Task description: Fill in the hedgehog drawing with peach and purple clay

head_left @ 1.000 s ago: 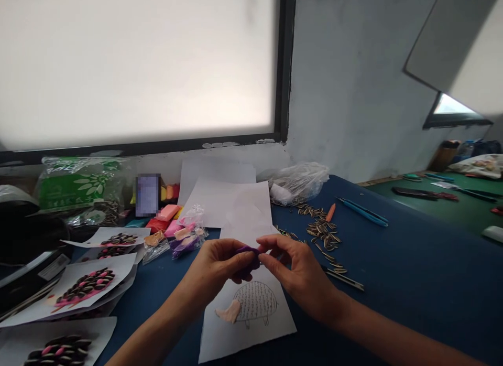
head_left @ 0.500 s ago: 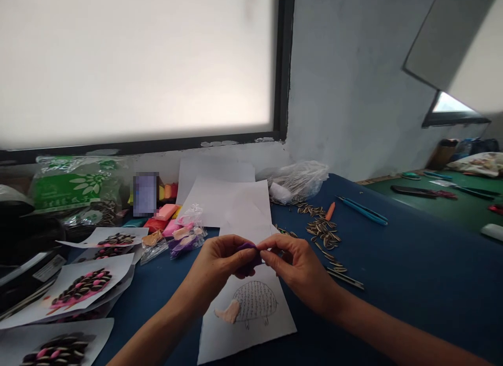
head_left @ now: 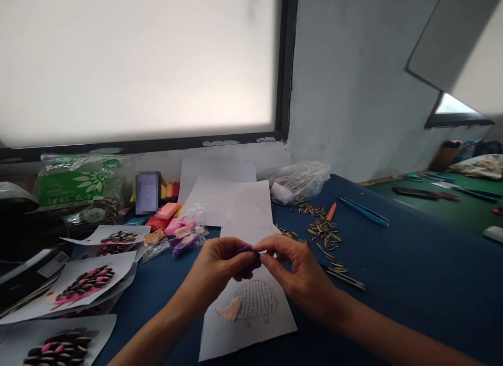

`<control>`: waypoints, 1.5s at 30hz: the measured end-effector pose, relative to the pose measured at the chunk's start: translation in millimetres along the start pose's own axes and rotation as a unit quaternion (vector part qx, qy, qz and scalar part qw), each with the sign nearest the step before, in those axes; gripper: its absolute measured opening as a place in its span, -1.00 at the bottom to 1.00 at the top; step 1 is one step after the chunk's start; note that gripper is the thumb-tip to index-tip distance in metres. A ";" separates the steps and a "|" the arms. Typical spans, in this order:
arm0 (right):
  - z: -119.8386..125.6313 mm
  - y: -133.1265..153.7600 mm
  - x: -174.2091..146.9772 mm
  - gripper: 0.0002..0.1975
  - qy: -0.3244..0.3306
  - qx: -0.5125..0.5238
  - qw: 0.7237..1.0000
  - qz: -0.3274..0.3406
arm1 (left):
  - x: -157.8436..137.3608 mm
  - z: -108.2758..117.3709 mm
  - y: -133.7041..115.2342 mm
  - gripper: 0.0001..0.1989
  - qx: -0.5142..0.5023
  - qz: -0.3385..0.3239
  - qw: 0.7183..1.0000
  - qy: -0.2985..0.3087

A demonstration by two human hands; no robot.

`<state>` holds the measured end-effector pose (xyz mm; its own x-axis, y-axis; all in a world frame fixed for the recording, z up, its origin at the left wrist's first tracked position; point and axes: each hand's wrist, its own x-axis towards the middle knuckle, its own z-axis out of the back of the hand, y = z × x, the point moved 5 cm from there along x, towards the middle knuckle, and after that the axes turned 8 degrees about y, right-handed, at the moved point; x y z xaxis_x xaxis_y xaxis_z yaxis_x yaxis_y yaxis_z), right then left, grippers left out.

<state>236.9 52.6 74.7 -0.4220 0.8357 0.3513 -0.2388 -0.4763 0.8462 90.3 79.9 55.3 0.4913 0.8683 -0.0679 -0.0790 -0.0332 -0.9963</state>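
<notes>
A lump of purple modelling clay (head_left: 247, 271) is pinched between both hands above a sheet of paper. My left hand (head_left: 223, 258) is closed around it with thumb and fingers. From the other side, the thumb and index finger of my right hand (head_left: 288, 258) grip its edge. Below them lies the white paper (head_left: 231, 345) with a pencil hedgehog drawing (head_left: 257, 299); its snout and face are covered in peach clay (head_left: 232, 310). Part of the purple clay is hidden by the fingers.
Sunflower seeds (head_left: 322, 232), an orange stick (head_left: 331, 212), blue tweezers (head_left: 363, 211) and metal tweezers (head_left: 343, 277) lie on the right. Bagged clay (head_left: 186, 240), finished seed hedgehog sheets (head_left: 88, 282) and a green seed bag (head_left: 74, 187) are on the left. Blank paper (head_left: 231, 198) lies behind.
The view has shifted very slightly. Both hands stay in nearly the same place, still pinching the purple clay, with only small finger movement.
</notes>
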 end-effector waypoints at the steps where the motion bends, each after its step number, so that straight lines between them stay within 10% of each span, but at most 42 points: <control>1: 0.4 0.4 -0.3 -0.83 -0.005 -0.009 1.000 0.004 | -0.8 0.2 0.1 -0.72 0.002 0.002 1.000 0.002; 45: 0.2 -5.6 0.5 -0.90 0.021 -0.010 0.998 -0.060 | -1.1 -5.7 4.2 -0.71 -0.018 0.018 0.998 0.053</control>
<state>238.3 55.8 70.3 -0.4253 0.8754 0.2298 -0.3069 -0.3784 0.8733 94.4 76.0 51.0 0.5772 0.8095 -0.1077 -0.0689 -0.0831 -0.9942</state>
